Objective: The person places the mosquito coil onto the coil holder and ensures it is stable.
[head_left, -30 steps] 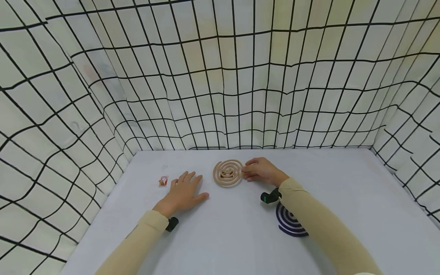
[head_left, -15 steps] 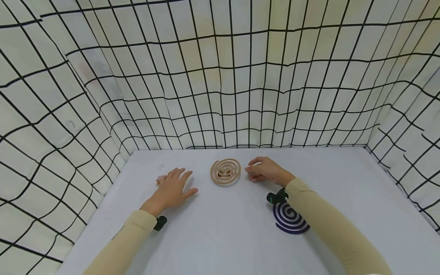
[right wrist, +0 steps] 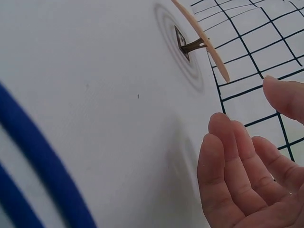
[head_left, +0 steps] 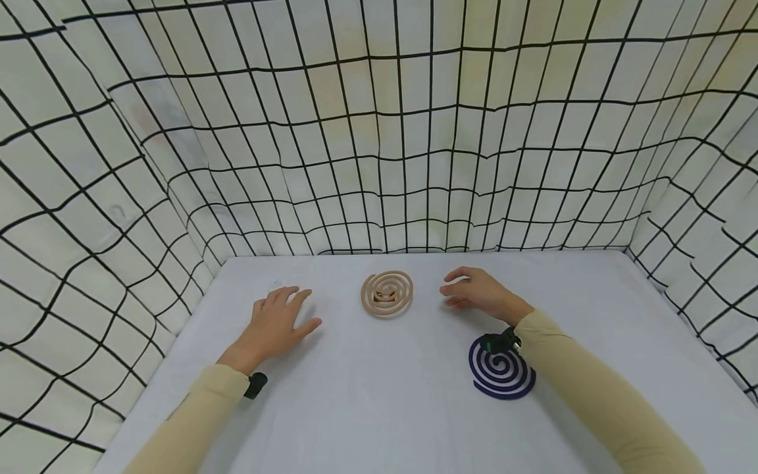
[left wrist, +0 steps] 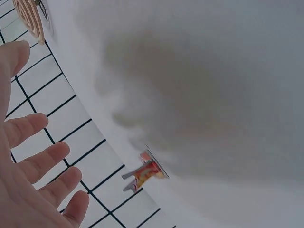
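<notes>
Head view: in the middle of the frame a thin tan spiral coil (head_left: 387,288) sits raised on a brownish metal stand (right wrist: 192,45) above the smooth white counter (head_left: 379,408), apart from the right hand (head_left: 482,293), whose bent-fingered grip is empty. Lower right, a black wrist camera (head_left: 500,341) partly covers a dark violet spiral (head_left: 500,376). At left, the spread-fingered, empty-gripped left hand (head_left: 272,326) blocks a small red-and-yellow piece (left wrist: 148,172), visible lower centre from its wrist, while black grid lines (head_left: 431,105) cross the pale walls.
</notes>
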Available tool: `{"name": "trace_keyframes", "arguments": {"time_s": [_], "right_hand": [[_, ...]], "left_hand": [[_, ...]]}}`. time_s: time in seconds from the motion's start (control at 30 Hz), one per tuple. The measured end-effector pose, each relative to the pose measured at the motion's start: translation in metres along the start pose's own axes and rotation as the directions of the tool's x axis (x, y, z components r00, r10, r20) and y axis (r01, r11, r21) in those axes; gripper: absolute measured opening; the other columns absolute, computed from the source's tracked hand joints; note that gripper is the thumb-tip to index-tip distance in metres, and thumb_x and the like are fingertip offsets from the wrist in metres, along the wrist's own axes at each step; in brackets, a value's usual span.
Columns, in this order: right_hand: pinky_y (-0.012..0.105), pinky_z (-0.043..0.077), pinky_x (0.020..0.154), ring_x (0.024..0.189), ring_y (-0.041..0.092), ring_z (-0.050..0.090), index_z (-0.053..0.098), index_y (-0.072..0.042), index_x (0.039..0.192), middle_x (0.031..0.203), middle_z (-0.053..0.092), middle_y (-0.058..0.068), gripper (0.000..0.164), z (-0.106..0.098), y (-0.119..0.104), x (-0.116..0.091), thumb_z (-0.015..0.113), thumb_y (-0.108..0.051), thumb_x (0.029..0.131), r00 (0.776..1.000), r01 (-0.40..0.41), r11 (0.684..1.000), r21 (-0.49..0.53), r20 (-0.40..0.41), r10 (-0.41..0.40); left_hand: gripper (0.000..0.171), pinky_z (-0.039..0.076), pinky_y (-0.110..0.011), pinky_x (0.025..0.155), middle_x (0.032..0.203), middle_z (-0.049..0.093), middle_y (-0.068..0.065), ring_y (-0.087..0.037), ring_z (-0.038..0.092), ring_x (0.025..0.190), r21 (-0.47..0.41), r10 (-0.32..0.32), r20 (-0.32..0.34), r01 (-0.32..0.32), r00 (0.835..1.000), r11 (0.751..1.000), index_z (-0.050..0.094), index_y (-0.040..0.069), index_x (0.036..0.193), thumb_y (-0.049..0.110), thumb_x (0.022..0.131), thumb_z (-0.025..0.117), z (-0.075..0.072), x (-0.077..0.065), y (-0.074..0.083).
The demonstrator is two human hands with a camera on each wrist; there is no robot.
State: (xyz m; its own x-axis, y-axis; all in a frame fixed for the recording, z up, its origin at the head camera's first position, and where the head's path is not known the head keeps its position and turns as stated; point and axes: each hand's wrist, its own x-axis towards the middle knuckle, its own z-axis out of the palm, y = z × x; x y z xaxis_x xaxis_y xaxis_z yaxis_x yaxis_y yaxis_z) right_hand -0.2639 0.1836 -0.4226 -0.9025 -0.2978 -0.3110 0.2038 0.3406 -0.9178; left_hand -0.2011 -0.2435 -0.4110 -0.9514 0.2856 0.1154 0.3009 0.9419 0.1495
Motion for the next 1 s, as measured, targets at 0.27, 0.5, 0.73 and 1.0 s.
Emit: {"name": "trace_keyframes", "arguments": {"time_s": [0.27, 0.5, 0.73, 1.0], "right_hand": [[0.033, 0.06, 0.092, 0.1, 0.017, 0.075, 0.054, -0.004, 0.138, 0.132, 0.07, 0.019, 0.054, -0.009, 0.006, -0.017, 0.073, -0.032, 0.096, 0.998, 0.014, 0.993, -0.119, -0.066, -0.022], [0.034, 0.06, 0.09, 0.102, 0.021, 0.075, 0.053, -0.004, 0.139, 0.131, 0.071, 0.02, 0.057, -0.015, 0.012, -0.028, 0.073, -0.035, 0.097, 0.996, 0.048, 0.984, -0.174, -0.067, -0.06], [0.034, 0.061, 0.088, 0.098, 0.021, 0.076, 0.055, -0.004, 0.137, 0.127, 0.071, 0.019, 0.055, -0.017, 0.02, -0.04, 0.073, -0.037, 0.096, 0.993, 0.068, 0.971, -0.229, -0.074, -0.087], [0.031, 0.058, 0.085, 0.091, 0.02, 0.074, 0.056, -0.005, 0.135, 0.124, 0.072, 0.017, 0.052, -0.023, 0.023, -0.055, 0.072, -0.037, 0.097, 0.989, 0.075, 0.95, -0.304, -0.101, -0.11]], "left_hand": [[0.063, 0.034, -0.066, 0.106, 0.15, 0.051, -0.023, -0.046, 0.042, 0.143, -0.029, -0.013, -0.046, 0.012, 0.999, 0.999, 0.053, 0.01, 0.147, 0.05, 0.099, 0.064, -0.008, -0.007, -0.012], [0.06, 0.035, -0.067, 0.105, 0.147, 0.052, -0.024, -0.047, 0.043, 0.141, -0.03, -0.007, -0.082, 0.005, 0.997, 1.0, 0.054, 0.008, 0.145, 0.046, 0.1, 0.064, -0.013, -0.011, -0.021], [0.062, 0.034, -0.068, 0.104, 0.147, 0.052, -0.025, -0.05, 0.044, 0.137, -0.035, -0.023, -0.091, 0.02, 0.996, 0.999, 0.051, 0.007, 0.147, 0.046, 0.101, 0.063, -0.017, -0.015, -0.028], [0.065, 0.033, -0.069, 0.104, 0.146, 0.051, -0.028, -0.052, 0.043, 0.137, -0.037, -0.063, -0.098, 0.059, 0.993, 0.998, 0.049, 0.007, 0.149, 0.049, 0.101, 0.063, -0.019, -0.019, -0.04]]}}
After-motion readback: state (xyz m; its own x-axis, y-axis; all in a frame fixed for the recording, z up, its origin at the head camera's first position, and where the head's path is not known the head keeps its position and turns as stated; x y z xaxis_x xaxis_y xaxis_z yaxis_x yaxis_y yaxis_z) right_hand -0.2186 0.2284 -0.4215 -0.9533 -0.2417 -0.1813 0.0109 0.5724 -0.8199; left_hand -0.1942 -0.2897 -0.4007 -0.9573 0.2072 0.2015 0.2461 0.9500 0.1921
